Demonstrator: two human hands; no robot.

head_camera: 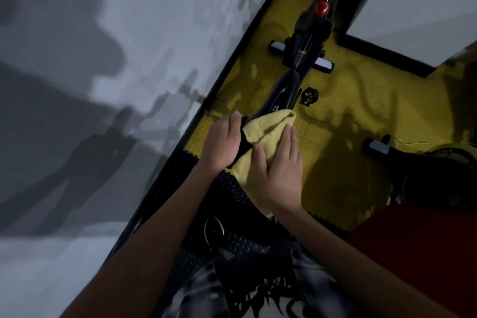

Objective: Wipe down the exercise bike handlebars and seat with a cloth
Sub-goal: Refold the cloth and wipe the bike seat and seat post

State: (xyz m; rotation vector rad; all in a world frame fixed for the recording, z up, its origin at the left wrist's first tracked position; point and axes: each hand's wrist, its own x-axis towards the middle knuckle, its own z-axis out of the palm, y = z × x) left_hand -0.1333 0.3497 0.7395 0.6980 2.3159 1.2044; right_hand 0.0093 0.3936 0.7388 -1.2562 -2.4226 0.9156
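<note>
A yellow cloth [265, 131] is draped over the black seat [245, 146] of the exercise bike, hiding most of it. My right hand [281, 165] lies flat on the cloth with straight fingers, pressing it onto the seat. My left hand [224, 144] curls round the seat's left edge beside the cloth. The bike's black frame [286, 85] runs away from the seat toward a red knob [322, 8]. The handlebars are not clearly visible.
The bike stands on yellow and black floor mats [335, 116] along a grey wall [129, 59] at the left. A pedal [309, 95] and a stabiliser bar [322, 62] stick out. A white wall corner [413, 8] is at top right, dark equipment [438, 168] at right.
</note>
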